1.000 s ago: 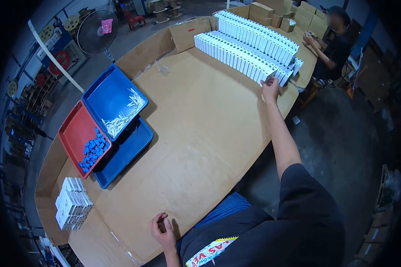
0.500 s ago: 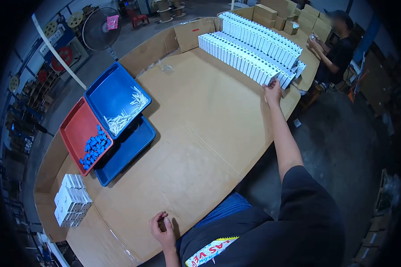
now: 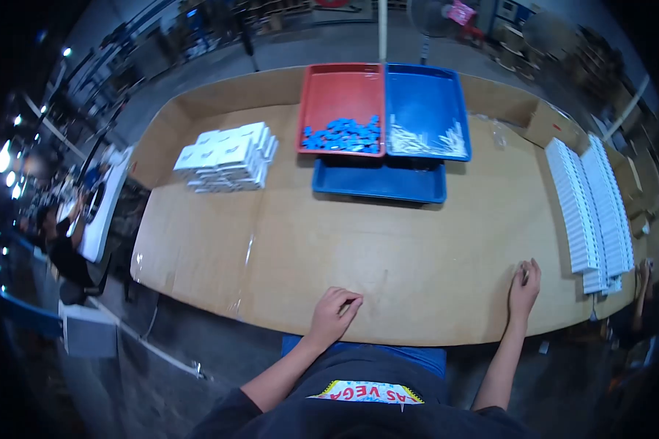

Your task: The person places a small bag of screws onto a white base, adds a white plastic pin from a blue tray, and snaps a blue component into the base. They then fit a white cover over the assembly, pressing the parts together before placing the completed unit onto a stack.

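Over the cardboard-covered table [image 3: 388, 271], near its front edge, my left hand [image 3: 334, 316] is loosely curled with nothing visible in it. My right hand [image 3: 523, 289] is farther right, fingers bent and a gap showing beside the thumb; I see no object there. Nearest to it are long rows of upright white pieces [image 3: 575, 212], apart from the hand. A red tray [image 3: 340, 88] at the back holds small blue parts [image 3: 342, 134]. Beside it, a blue tray [image 3: 425, 91] holds thin white pieces [image 3: 450, 140]. Both rest over a lower blue tray [image 3: 378, 181].
Stacked flat white pieces [image 3: 231, 157] stand at the back left. A cardboard wall [image 3: 220, 99] runs along the table's far edge. Cardboard boxes [image 3: 630, 183] and a co-worker's arm [image 3: 643, 289] are at the far right; another person [image 3: 66, 245] sits at left.
The view has turned left. My right hand has left the end of the white rows and come back over the table. My left hand is still near the front edge.
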### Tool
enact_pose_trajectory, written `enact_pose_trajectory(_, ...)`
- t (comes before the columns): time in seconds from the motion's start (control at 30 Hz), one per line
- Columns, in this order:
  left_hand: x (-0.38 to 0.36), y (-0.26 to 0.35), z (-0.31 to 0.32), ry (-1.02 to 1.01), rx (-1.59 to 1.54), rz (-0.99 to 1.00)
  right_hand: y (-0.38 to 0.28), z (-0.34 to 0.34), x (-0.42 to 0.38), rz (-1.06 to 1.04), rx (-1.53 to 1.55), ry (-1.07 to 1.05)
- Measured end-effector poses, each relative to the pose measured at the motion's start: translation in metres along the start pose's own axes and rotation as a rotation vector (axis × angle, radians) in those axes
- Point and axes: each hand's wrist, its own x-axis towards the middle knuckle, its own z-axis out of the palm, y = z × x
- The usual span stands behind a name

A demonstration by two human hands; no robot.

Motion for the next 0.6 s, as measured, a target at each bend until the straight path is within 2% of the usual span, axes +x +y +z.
enact_pose_trajectory(0.07, -0.001, -0.003, -0.002, 0.008, -0.050, -0.002, -0.049, 0.018, -0.012, -0.092, 0.045, -0.078)
enact_pose_trajectory(0.2, 0.001, 0.004, -0.017, 0.057, -0.207, -0.128, -0.146, 0.053, -0.030, -0.290, 0.215, -0.227)
enact_pose_trajectory(0.3, 0.005, -0.012, -0.046, 0.082, -0.138, -0.077, -0.205, 0.073, -0.032, -0.393, 0.354, -0.403)
enact_pose_trajectory(0.37, 0.007, -0.036, -0.079, 0.106, -0.016, -0.048, -0.233, 0.090, -0.026, -0.455, 0.447, -0.497)
enact_pose_trajectory(0.47, 0.007, -0.093, -0.143, 0.152, 0.228, -0.022, -0.281, 0.111, -0.005, -0.642, 0.427, -0.539)
enact_pose_trajectory(0.6, -0.001, -0.130, -0.239, 0.246, 0.474, -0.027, -0.368, 0.140, 0.030, -0.811, 0.447, -0.549)
